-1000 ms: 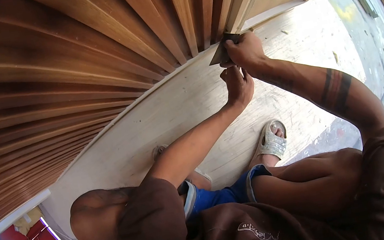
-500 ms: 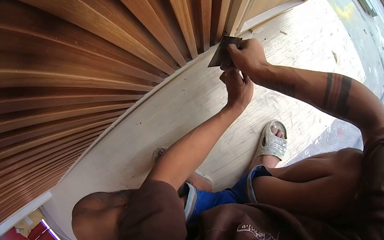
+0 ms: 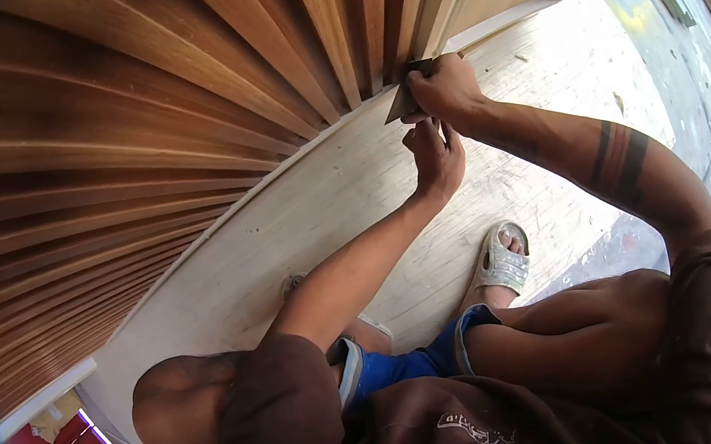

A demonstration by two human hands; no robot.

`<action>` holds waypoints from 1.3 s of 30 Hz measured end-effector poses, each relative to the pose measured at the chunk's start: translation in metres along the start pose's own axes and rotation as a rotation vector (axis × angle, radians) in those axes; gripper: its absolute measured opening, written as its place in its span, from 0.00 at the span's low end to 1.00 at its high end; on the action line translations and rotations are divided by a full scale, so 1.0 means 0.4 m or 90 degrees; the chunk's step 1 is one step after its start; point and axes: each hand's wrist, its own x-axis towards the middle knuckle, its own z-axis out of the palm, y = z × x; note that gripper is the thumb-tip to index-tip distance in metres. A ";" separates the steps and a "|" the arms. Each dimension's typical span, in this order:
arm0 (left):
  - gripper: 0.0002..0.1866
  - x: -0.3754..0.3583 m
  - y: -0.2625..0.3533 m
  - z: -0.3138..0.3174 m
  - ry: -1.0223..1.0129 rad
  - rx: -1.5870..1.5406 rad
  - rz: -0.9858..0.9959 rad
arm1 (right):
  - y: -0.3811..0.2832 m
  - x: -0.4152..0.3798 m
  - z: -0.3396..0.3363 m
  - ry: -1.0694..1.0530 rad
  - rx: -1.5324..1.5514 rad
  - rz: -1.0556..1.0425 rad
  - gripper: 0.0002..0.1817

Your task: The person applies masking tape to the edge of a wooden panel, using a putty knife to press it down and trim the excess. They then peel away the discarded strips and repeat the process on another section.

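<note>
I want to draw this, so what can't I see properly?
Dark flat blade: head view, partly covered by the right hand.
Left sandal: head view, mostly behind the left arm.
Wooden slats: head view, tops cut off by the picture's edge.
Shirt print: head view, too small to read.

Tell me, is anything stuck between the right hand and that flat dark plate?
Nothing visible: the right hand grips the flat dark plate directly. The left hand is lower in the picture, not between them.
</note>
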 end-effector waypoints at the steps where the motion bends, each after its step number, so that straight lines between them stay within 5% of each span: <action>1: 0.17 0.001 0.004 0.000 0.002 -0.009 -0.017 | -0.003 0.002 0.001 0.000 0.000 0.000 0.19; 10: 0.08 0.011 0.007 -0.009 -0.063 -0.016 -0.170 | 0.024 0.014 -0.067 -0.019 0.121 0.098 0.18; 14: 0.14 0.021 0.041 -0.029 -0.028 0.006 -0.032 | -0.043 -0.073 -0.222 -0.223 -0.072 -0.004 0.19; 16: 0.15 0.030 0.071 -0.034 -0.016 -0.041 -0.179 | -0.071 -0.099 -0.292 -0.235 -0.325 -0.077 0.19; 23: 0.13 0.044 0.074 -0.056 -0.094 -0.202 -0.207 | 0.048 -0.137 -0.417 -0.063 -0.293 -0.287 0.09; 26: 0.13 0.047 0.082 -0.072 -0.109 -0.197 -0.222 | 0.117 -0.086 -0.419 0.074 -0.182 -0.494 0.10; 30: 0.13 0.049 0.081 -0.083 -0.124 -0.182 -0.248 | 0.147 -0.035 -0.384 0.086 -0.221 -0.685 0.11; 39: 0.13 0.058 0.086 -0.087 -0.129 -0.188 -0.249 | 0.179 0.053 -0.249 0.099 -0.209 -0.684 0.13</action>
